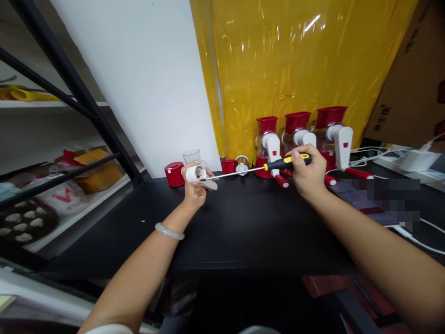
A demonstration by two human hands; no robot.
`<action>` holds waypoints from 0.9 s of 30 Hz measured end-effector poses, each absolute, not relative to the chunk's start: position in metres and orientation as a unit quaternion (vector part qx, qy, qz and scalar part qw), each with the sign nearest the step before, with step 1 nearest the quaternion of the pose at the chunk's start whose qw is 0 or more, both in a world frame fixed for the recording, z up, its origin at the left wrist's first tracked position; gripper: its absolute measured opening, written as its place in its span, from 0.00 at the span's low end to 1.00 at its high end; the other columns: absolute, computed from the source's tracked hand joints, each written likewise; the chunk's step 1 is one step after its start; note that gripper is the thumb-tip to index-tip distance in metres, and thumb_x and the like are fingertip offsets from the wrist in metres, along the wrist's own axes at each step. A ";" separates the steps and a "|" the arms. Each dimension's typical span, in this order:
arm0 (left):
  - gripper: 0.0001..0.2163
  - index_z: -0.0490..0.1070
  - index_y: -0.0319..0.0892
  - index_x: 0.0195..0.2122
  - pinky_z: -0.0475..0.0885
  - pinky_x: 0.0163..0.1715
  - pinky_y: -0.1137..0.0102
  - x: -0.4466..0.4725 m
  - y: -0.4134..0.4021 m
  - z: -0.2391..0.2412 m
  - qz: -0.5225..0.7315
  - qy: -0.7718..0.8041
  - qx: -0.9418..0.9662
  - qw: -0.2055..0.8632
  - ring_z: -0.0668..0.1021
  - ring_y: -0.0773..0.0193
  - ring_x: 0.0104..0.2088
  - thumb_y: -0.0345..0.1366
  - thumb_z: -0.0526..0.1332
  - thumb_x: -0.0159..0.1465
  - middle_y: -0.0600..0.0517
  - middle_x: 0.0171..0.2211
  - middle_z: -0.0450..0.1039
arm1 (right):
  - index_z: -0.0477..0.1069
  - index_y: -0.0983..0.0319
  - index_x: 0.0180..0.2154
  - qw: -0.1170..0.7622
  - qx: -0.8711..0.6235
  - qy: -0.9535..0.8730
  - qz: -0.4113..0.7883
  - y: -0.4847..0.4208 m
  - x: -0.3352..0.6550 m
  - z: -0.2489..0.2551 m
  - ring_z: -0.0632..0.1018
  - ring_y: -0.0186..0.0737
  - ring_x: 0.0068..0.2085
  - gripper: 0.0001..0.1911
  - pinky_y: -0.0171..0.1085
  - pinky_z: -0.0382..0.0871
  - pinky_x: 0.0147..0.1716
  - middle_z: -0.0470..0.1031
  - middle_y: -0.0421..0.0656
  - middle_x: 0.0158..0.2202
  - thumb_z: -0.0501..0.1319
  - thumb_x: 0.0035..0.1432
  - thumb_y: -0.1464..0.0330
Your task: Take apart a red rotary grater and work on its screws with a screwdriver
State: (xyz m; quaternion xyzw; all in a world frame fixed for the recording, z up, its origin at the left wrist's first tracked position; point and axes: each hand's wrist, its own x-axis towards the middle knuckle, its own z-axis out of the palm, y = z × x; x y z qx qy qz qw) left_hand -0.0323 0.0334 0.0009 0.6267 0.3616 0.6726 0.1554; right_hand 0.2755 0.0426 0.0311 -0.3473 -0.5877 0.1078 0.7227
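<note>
My left hand [193,191] is closed round a white plastic crank-handle part [198,176], held above the black table [243,222]. My right hand [308,174] grips the black and yellow handle of a long screwdriver [257,170]. Its metal shaft runs level to the left and its tip sits in the round end of the white part. A pale bangle [169,231] circles my left wrist.
Three red and white hand-crank grinders [299,134] stand along the back before a yellow plastic sheet. A red cap [174,174], a clear cup [192,156] and a small red cup [228,165] sit near them. Cables and a white charger [413,160] lie right; shelves stand left.
</note>
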 end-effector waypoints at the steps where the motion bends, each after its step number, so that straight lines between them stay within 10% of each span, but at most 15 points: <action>1: 0.31 0.53 0.50 0.52 0.76 0.33 0.66 -0.033 0.035 0.000 0.680 0.351 0.627 0.149 0.81 0.59 0.37 0.68 0.52 0.60 0.50 0.38 0.74 | 0.68 0.57 0.30 0.725 -0.346 -0.587 0.104 0.043 0.276 0.031 0.72 0.38 0.29 0.16 0.40 0.68 0.30 0.72 0.42 0.28 0.59 0.58 0.52; 16: 0.31 0.54 0.50 0.50 0.77 0.34 0.63 -0.033 0.035 0.004 0.668 0.243 0.700 0.067 0.78 0.63 0.30 0.67 0.57 0.58 0.51 0.37 0.70 | 0.70 0.56 0.36 0.717 -0.285 -0.623 0.124 0.060 0.286 0.025 0.76 0.42 0.39 0.11 0.42 0.71 0.37 0.73 0.42 0.36 0.62 0.56 0.56; 27: 0.19 0.56 0.45 0.52 0.73 0.22 0.71 -0.040 0.040 0.001 0.587 0.356 0.719 0.107 0.74 0.69 0.19 0.53 0.51 0.70 0.57 0.28 0.67 | 0.67 0.57 0.28 0.684 -0.328 -0.591 0.272 0.069 0.285 0.023 0.63 0.33 0.15 0.22 0.35 0.52 0.14 0.60 0.35 0.16 0.61 0.56 0.46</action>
